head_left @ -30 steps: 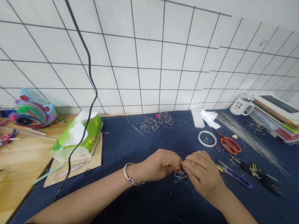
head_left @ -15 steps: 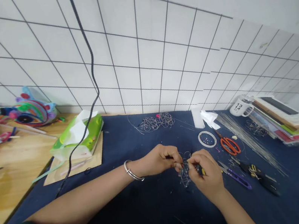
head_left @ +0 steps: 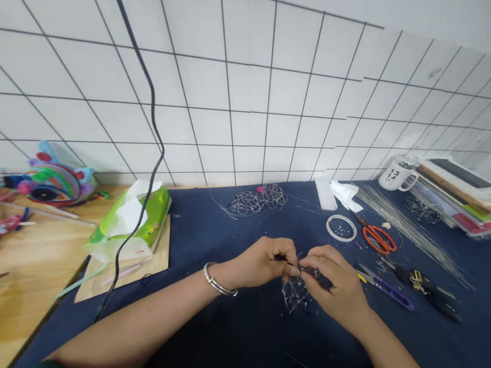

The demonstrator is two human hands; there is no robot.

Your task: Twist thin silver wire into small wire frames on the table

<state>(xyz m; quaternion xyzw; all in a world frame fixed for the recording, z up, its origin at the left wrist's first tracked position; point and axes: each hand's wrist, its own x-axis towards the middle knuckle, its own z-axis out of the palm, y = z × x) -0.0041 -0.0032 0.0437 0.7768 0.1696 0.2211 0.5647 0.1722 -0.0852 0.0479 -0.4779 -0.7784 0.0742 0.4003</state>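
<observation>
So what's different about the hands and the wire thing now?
Since half a second ago, the right hand has moved left, closer to the left hand. The wire piece below them shifted slightly left. Neither hand visibly let go. The orange-handled scissors and mug stayed put.

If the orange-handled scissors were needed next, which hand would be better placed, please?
Probably the right hand: it is nearer the orange-handled scissors than the left hand, though both hold wirework.
</observation>
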